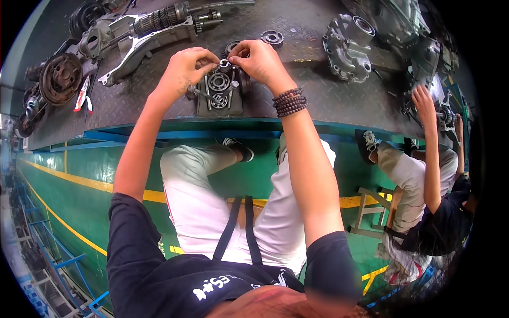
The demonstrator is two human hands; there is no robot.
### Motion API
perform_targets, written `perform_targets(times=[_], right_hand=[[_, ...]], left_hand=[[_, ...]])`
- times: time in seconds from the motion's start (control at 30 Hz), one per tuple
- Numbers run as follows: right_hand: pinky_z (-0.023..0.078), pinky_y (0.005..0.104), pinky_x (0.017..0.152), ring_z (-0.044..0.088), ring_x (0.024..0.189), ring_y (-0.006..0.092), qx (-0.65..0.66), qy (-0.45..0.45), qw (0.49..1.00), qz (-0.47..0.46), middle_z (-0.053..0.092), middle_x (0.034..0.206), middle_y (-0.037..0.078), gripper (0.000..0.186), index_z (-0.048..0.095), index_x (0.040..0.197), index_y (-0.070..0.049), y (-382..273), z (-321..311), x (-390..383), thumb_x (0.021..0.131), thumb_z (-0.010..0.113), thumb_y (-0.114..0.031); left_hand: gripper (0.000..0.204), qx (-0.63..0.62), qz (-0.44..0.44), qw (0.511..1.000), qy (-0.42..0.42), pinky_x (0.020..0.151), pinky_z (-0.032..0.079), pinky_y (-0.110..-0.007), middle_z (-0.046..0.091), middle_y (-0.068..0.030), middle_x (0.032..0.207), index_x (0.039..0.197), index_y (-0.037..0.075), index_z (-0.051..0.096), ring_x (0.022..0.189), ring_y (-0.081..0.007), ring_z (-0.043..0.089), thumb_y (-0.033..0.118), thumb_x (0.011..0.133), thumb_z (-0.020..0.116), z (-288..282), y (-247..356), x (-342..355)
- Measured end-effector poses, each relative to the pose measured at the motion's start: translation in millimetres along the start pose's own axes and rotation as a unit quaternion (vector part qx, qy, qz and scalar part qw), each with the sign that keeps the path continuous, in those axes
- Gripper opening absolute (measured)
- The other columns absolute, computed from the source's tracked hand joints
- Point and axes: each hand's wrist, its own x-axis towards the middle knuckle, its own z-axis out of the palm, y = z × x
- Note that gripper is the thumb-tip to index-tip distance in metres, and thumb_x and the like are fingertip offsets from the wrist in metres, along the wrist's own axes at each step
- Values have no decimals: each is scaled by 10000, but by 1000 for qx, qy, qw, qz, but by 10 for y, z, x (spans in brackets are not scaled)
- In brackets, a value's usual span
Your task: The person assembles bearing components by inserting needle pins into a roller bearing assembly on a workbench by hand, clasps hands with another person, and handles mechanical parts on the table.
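Observation:
In front of me, my left hand [191, 64] and my right hand [257, 60] come together from both sides over a small shiny metal part [224, 64]. Fingers and thumbs are closed at its edges; its exact kind is too small to make out. Just below it, ball bearings [218, 81] sit in a dark metal housing [234, 106] near the bench edge. A thin metal rod [207, 95] leans across the housing on its left. Past my right hand lies a toothed gear ring [272, 38], with another gear [231, 46] partly hidden between the hands.
An open gearbox casing with a gear shaft [159, 21] lies at the far left, near a rusty brake drum [61, 78] and a red-and-white packet [83, 95]. A cast aluminium housing [347, 47] stands right of centre. At the far right, a co-worker's hand [424, 106] reaches to other parts.

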Motion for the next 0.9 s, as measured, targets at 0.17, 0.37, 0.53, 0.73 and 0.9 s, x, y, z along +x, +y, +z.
perform_targets(times=[0.17, 0.37, 0.53, 0.73, 0.9], right_hand=[[537, 336, 753, 688, 797, 220, -2, -10, 1000, -2, 721, 835, 120, 194, 747, 941, -38, -4, -9, -7, 792, 770, -161], [539, 322, 767, 692, 815, 208, 54, 2, 998, -41, 725, 884, 113, 211, 700, 964, -2, 33, 11, 3, 786, 768, -94], [551, 360, 803, 710, 883, 288, 77, 26, 996, -39, 731, 935, 156, 195, 704, 950, -7, 22, 32, 19, 785, 746, -101], [549, 274, 754, 688, 832, 148, 116, 28, 992, 40, 728, 900, 85, 194, 694, 970, 7, -8, 47, 54, 805, 751, -79], [556, 283, 699, 704, 762, 152, 183, 49, 978, 92, 745, 875, 102, 215, 733, 943, -20, 90, 109, 99, 775, 780, -146]], left_hand=[[157, 8, -18, 1000, -19, 771, 544, -317, 691, -98, 941, 994, 46, 731, 836, -226, 689, 104, 850, 708, -19, 18, 13], [191, 13, -1, 1000, -5, 750, 539, -302, 710, -95, 921, 1034, 50, 719, 802, -200, 682, 97, 849, 710, 4, 33, 22], [273, -23, -6, 1000, 10, 709, 527, -266, 735, -87, 876, 1107, 36, 688, 736, -132, 663, 76, 840, 731, 26, 59, 30], [280, -63, -25, 996, 50, 741, 532, -255, 746, -84, 882, 1112, 40, 688, 785, -107, 677, 92, 844, 747, 81, -1, 15], [292, -57, -20, 996, 60, 755, 533, -259, 749, -72, 876, 1116, 55, 693, 801, -95, 676, 95, 834, 758, 122, 2, 40]])
